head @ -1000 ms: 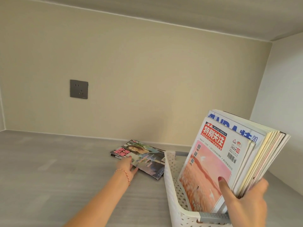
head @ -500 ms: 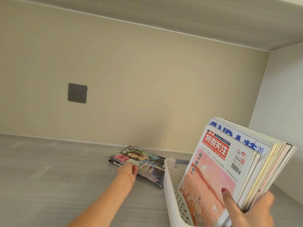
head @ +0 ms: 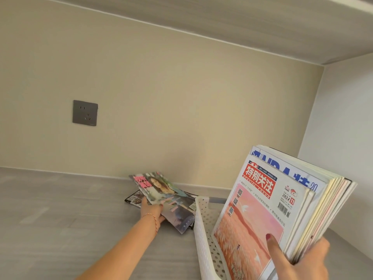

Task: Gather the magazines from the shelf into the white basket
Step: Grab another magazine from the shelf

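A white perforated basket stands on the grey shelf at the lower right. Inside it a stack of magazines stands upright, a pink-covered one with a red title block in front. My right hand grips that stack, thumb on the pink cover and fingers behind. Left of the basket, my left hand holds a colourful magazine by its near edge, tilted up off the shelf. Under it a dark magazine lies flat.
The beige back wall carries a grey power socket at the left. An upper shelf board runs overhead, and a white side wall closes the right end. The basket has a grey handle at its far end.
My left hand has taken hold of the colourful magazine and tipped it up off the shelf, uncovering a dark magazine beneath. The right hand keeps holding the stack.
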